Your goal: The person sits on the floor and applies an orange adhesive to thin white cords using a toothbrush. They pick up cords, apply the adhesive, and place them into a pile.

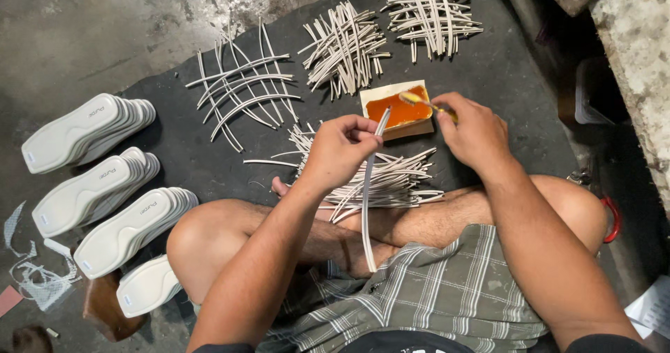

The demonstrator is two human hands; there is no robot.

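Observation:
My left hand (340, 148) pinches one long white strip (368, 199) by its upper end, and the strip hangs down over my crossed legs. My right hand (476, 131) holds a small brush (417, 101) whose tip rests in orange glue in a shallow rectangular tray (401, 110). A loose pile of white strips (391, 178) lies on the dark mat just in front of my legs, under both hands.
Three more groups of white strips (244, 91) (344, 46) (431, 12) lie fanned out farther back on the dark mat (174, 136). Stacks of white shoe soles (91, 129) (132, 227) sit at the left on the concrete floor. A red-handled tool (613, 217) lies by my right knee.

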